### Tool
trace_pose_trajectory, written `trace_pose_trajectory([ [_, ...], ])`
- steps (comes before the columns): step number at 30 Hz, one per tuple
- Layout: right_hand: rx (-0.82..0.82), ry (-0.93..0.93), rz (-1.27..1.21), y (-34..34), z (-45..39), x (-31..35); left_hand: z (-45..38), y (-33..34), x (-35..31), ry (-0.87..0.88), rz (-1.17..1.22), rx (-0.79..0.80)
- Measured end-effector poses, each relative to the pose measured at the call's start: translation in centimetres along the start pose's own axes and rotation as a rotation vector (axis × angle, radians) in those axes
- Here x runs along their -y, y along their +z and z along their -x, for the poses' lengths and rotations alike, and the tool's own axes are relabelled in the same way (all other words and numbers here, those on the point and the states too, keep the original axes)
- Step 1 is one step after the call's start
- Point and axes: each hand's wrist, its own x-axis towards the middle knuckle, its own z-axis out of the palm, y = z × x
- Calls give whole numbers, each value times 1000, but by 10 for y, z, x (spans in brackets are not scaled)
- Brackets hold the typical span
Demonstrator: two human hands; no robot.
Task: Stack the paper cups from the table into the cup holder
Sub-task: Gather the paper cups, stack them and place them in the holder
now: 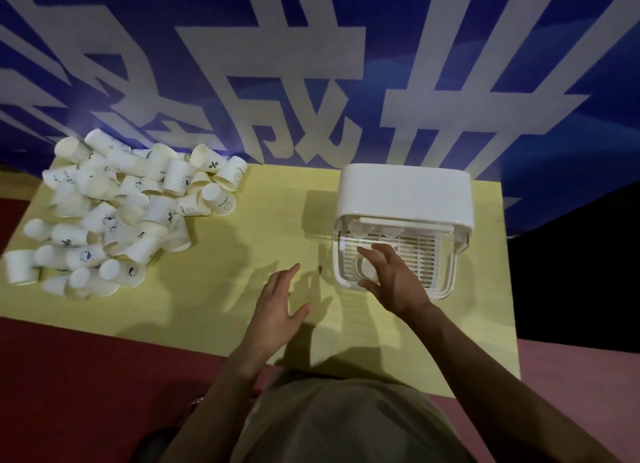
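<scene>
— Nearest: left hand (277,306), fingers straight and spread, hovering over bare yellow table (221,240), holding nothing.

— And beyond, to its right?

— Right hand (388,279), fingers curled round one white paper cup (367,270), setting it on the front left of the cup holder (403,199) tray.

— Much done?

— Barely begun, by the look. Just past those fingers, under the white lid, two or three cups seated at the back of the slatted tray; exact count unclear.

— What remains?

— Nearly everything. Far off to the left of the empty hand, a big loose pile of cups (114,213): white, small dark printed marks, mostly tipped over, none nested.
</scene>
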Motion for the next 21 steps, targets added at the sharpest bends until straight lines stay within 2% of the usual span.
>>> trace_pose_trajectory([
  [7,61,86,64,3,-3,7,9,-11,12,4,46,-11],
  [12,9,90,164,-5,1,32,1,-29,28,-16,82,-47],
  [17,-25,87,163,9,3,77,-36,-80,64,0,52,-94],
  [21,-30,100,100,37,-12,117,-85,-137,100,-26,22,-199],
])
